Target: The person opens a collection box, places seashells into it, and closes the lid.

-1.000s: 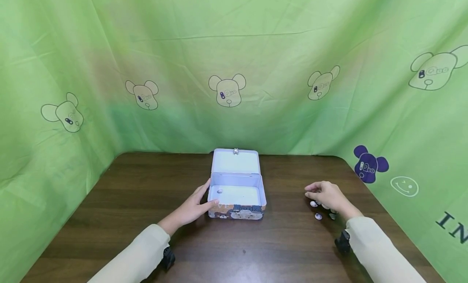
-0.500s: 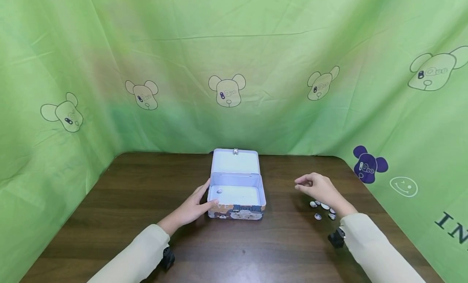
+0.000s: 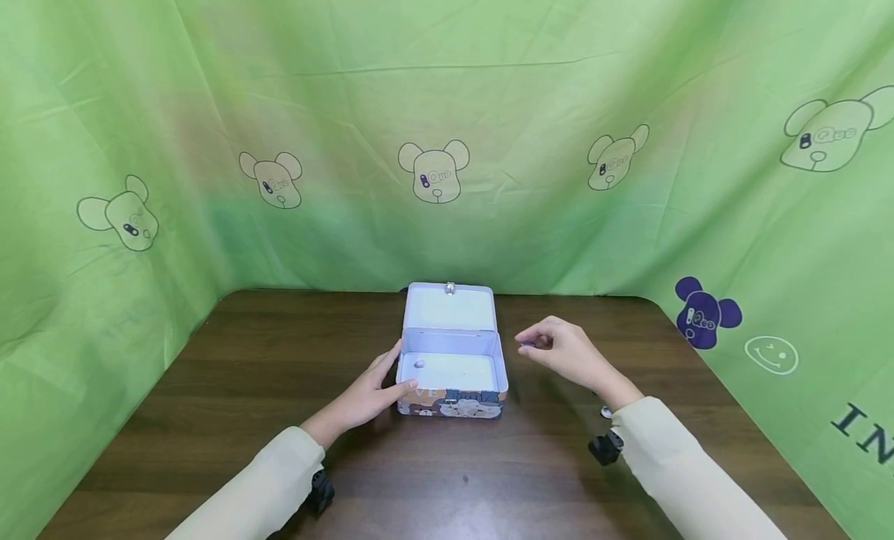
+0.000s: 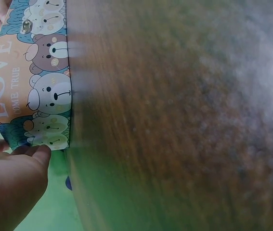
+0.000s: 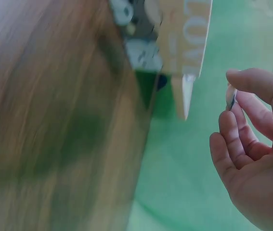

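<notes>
A hinged tin box (image 3: 452,404) with cartoon bears on its front stands on the table, its white lid (image 3: 450,307) raised. Inside, on the left of its floor, lies one small disc (image 3: 419,364). My left hand (image 3: 366,396) holds the box at its left side, thumb over the front rim and fingers against the outer wall. In the right wrist view, my right hand (image 5: 256,125) pinches another small pale-and-dark disc (image 5: 230,97) between thumb and fingertips. That hand (image 3: 566,354) is in the air just right of the box.
A small loose disc (image 3: 605,412) shows on the brown wooden table (image 3: 447,486) beside my right wrist; that forearm hides the others. Green cloth (image 3: 447,245) with bear drawings hangs behind and along both sides of the table.
My right hand has moved left from the loose discs toward the box, carrying a disc. My left hand and the box have stayed in place.
</notes>
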`<state>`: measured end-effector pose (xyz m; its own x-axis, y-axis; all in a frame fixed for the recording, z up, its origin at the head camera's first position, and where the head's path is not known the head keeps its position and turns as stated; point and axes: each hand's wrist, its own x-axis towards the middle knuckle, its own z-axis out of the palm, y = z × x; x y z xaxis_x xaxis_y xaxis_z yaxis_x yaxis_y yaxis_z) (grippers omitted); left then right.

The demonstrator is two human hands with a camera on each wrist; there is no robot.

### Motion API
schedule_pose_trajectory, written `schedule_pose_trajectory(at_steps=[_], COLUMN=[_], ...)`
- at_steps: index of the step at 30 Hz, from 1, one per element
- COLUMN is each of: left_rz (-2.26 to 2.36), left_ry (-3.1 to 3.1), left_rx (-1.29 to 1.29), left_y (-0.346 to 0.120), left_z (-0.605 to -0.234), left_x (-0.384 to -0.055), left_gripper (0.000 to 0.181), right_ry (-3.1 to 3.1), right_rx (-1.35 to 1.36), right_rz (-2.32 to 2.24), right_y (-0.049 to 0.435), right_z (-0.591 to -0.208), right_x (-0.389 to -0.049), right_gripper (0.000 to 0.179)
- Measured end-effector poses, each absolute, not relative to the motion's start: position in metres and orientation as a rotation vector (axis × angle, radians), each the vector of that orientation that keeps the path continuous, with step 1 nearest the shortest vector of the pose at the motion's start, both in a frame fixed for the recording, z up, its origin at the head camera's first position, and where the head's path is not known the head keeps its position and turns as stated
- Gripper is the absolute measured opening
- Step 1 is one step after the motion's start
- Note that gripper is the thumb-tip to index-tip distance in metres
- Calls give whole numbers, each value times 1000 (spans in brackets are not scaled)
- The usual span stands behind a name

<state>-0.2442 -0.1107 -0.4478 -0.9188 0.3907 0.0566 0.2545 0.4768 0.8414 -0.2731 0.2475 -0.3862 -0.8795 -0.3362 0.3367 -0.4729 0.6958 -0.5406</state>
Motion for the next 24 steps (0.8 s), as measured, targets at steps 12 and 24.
schedule_pose_trajectory(at_steps=[12,24], left_rz=[1446,1448], left_ry=[2563,2568], left_rx=[564,543], left_y=[-109,-110], left_z=[-447,-447], left_x=[-244,-244], left_gripper=[86,86], right_ry=[-2677,-2636], right_rx=[842,1016], right_rz=[1074,1110], right_y=[187,133], right_z=[-386,-398], right_x=[-273,-275], right_gripper=[17,17])
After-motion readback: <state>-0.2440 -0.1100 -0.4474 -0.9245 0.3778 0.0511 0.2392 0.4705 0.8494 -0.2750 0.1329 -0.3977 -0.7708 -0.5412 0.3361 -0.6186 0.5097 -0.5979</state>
